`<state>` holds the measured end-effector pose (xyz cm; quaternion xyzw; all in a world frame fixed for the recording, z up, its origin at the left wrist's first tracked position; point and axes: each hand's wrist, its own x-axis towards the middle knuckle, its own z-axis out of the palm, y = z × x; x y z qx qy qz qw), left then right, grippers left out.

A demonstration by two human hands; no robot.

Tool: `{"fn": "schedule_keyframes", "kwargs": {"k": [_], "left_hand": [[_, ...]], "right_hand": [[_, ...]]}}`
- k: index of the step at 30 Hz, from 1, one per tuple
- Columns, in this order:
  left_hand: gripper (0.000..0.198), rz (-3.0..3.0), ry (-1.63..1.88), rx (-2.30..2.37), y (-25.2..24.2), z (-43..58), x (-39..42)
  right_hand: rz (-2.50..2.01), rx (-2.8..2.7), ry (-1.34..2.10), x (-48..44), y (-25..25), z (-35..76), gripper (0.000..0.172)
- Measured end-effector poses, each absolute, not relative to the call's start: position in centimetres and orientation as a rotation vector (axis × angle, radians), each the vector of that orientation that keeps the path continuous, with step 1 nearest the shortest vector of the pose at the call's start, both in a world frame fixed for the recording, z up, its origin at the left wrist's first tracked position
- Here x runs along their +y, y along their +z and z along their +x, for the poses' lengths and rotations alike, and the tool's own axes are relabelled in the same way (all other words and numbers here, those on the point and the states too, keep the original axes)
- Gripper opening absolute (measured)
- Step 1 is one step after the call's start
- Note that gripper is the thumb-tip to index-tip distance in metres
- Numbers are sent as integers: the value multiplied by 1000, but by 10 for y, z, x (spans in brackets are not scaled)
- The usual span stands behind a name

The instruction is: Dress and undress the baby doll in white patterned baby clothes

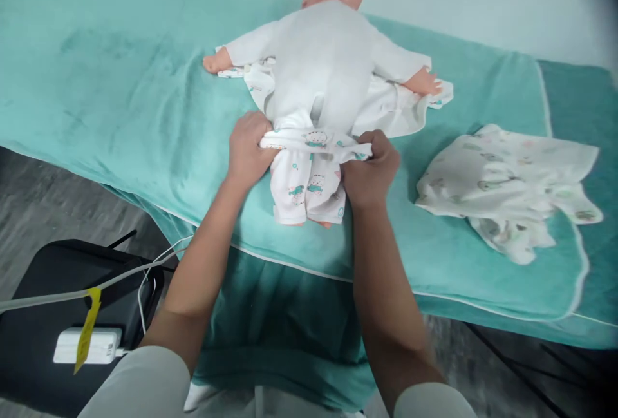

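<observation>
A baby doll (322, 57) lies on its back on a teal towel (120, 83), head away from me, arms spread. It wears a white body. Patterned white trousers (309, 180) cover its legs up to the hips. My left hand (248, 147) is closed on the left side of the trousers' waistband. My right hand (369, 170) is closed on the right side of the same waistband. An open patterned top (391, 105) lies spread under the doll's back.
A second crumpled patterned garment (506, 189) lies on the towel to the right. Below left stands a black stool (58, 302) with a white power adapter (87, 345), a white cable and a yellow tag. A pale wall is behind the bed.
</observation>
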<state>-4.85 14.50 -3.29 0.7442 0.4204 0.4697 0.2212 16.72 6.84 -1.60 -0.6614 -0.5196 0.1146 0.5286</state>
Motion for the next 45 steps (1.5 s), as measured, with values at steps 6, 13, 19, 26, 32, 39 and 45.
{"fn": "schedule_keyframes", "kwargs": {"k": [6,13,19,26,32,39,45], "left_hand": [[28,1886,1179,1216,-31,-50,134],[44,2008,1074,972,-23,-71,112],[78,2085,1034,925,-34,-84,97],[138,2267,911,841,-37,-89,64],[136,2381,974,926,-41,-75,58],[129,2377,1065,921,-39,-65,73],[120,2278,964,1014,-35,-65,74]], "right_hand": [[-1486,-1229,376,62,-15,160,15],[-1499,-1454,718,33,-17,174,45],[-1385,-1667,757,15,-25,189,102],[-1396,-1812,622,-16,-32,174,136],[-1439,-1760,360,-14,-38,157,124],[-1417,-1686,282,-5,-39,152,110],[-1495,-1607,291,-6,-40,149,100]]}}
